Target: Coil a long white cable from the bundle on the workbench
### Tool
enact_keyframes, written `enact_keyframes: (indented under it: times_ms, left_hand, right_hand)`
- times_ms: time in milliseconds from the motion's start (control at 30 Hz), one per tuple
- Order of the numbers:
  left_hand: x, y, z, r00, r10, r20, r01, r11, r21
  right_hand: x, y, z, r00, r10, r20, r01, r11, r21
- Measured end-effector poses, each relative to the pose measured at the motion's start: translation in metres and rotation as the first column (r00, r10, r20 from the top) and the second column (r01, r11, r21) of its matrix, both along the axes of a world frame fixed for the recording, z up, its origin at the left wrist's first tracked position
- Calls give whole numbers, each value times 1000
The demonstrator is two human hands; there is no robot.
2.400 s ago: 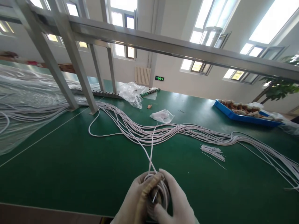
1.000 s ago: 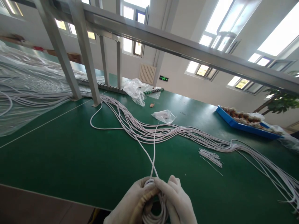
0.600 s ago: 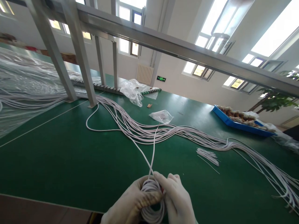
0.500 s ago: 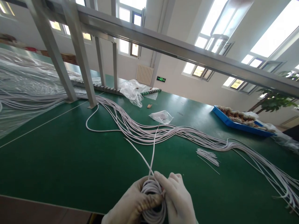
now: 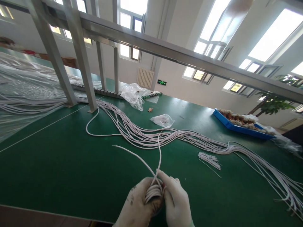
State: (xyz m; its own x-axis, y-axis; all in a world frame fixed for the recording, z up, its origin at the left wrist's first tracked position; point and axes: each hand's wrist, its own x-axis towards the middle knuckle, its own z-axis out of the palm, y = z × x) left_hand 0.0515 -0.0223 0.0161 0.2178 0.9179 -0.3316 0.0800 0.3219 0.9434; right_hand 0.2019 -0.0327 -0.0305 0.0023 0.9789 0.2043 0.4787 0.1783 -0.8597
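A coil of white cable [image 5: 153,191] is gripped in my gloved left hand [image 5: 136,203], whose fingers wrap round it near the table's front edge. My gloved right hand [image 5: 176,198] is closed at the coil's right side, its index fingertip against the cable where two free ends cross. One cable end [image 5: 132,153] points up and left; the other cable end [image 5: 160,151] rises toward the bundle. A small reddish spot shows between the hands, too covered to name. Beyond them, a long bundle of white cables [image 5: 132,132] runs across the green table [image 5: 71,170].
Short white strips [image 5: 209,160] lie in a pile to the right. A clear plastic bag [image 5: 163,120] sits behind the bundle. At the back right is a blue tray [image 5: 236,127] holding brown and whitish pieces. Metal posts [image 5: 81,63] and a crossbar [image 5: 165,47] stand over the table.
The coil has turned in my hands, showing less of its open loop. The left-pointing cable end has swung farther left, and the other end now bends. My left hand has shifted slightly right.
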Motion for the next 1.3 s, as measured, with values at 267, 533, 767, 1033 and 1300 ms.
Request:
enact_keyframes:
  times_ms: [267,533,767,1033,1300]
  left_hand:
    - [0,0,-7,989,-1,-148,60,916,396]
    - [-8,11,-36,944,38,327,-41,999,0]
    - [-18,15,-44,770,119,626,74,959,-274]
    - [-19,16,-42,780,93,619,123,947,-298]
    - [-17,16,-39,881,10,472,127,958,-256]
  right_hand:
    - [-4,22,-14,862,-213,-460,-1,907,-421]
    - [20,20,12,741,-6,-672,-327,870,-368]
    - [41,12,34,994,98,-38,-98,995,0]
    - [41,19,29,714,123,689,-360,909,211]
    - [38,23,34,577,343,741,-547,836,40]
